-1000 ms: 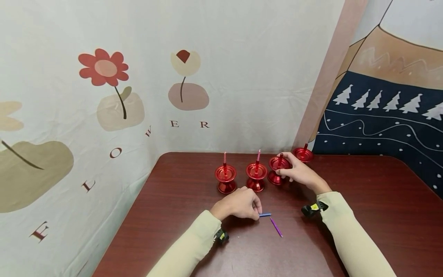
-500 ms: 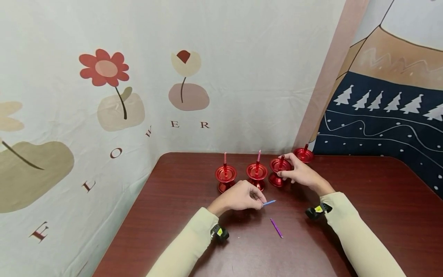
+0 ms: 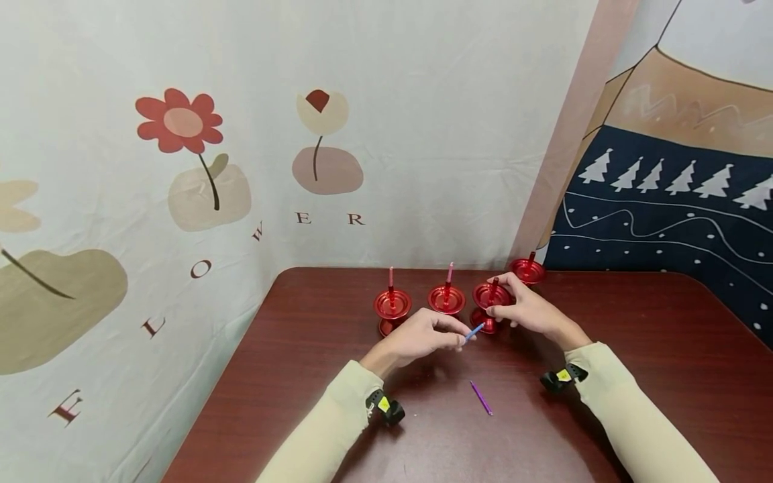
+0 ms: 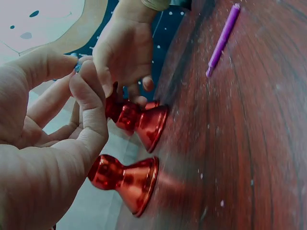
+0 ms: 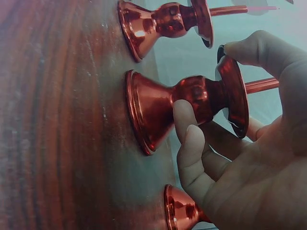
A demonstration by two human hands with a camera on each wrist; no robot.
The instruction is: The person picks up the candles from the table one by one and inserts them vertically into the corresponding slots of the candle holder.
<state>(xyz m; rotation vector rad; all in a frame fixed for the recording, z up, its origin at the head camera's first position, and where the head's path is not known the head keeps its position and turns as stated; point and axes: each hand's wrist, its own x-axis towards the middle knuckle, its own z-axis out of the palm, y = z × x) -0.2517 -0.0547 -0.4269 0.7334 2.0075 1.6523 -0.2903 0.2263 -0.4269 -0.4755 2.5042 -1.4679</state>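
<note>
My left hand (image 3: 423,337) pinches a thin blue candle (image 3: 475,331) between thumb and fingertips, above the table. In the left wrist view only a bit of the blue candle (image 4: 77,66) shows between the fingers. My right hand (image 3: 531,310) grips a shiny red candle holder (image 3: 485,295), its central tube holding no candle. In the right wrist view the thumb lies on the dish rim of the holder (image 5: 153,110), with fingers around its stem. The blue candle is close in front of this holder. A purple candle (image 3: 481,398) lies on the table, nearer me.
Two red holders with pink candles upright stand to the left, one holder (image 3: 392,305) outermost and another holder (image 3: 446,300) beside the gripped one. A further red holder (image 3: 527,271) stands behind my right hand, near the back edge of the brown table (image 3: 290,376). A printed cloth (image 3: 423,134) hangs behind.
My left hand has lifted the blue candle off the table and carried it up and right toward the gripped holder. That holder has come slightly nearer me with my right hand.
</note>
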